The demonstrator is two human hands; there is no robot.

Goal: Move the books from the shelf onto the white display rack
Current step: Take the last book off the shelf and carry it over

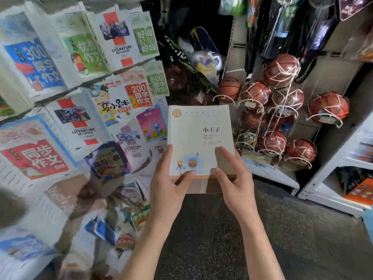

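At left, the white display rack [84, 83] stands crowded with face-out books; beside its right edge a person carries a pale paperback [199, 138] upright, the left hand [169, 184] and right hand [234, 182] each pinching a lower corner. Netted basketballs [282, 110] hang at right. Apparently mid-transfer, the book next needs a free slot.

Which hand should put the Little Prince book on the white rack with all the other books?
Probably the left hand. The white display rack stands on the left side, nearest that hand, which already grips the book by its lower left corner. The right hand is farther away.
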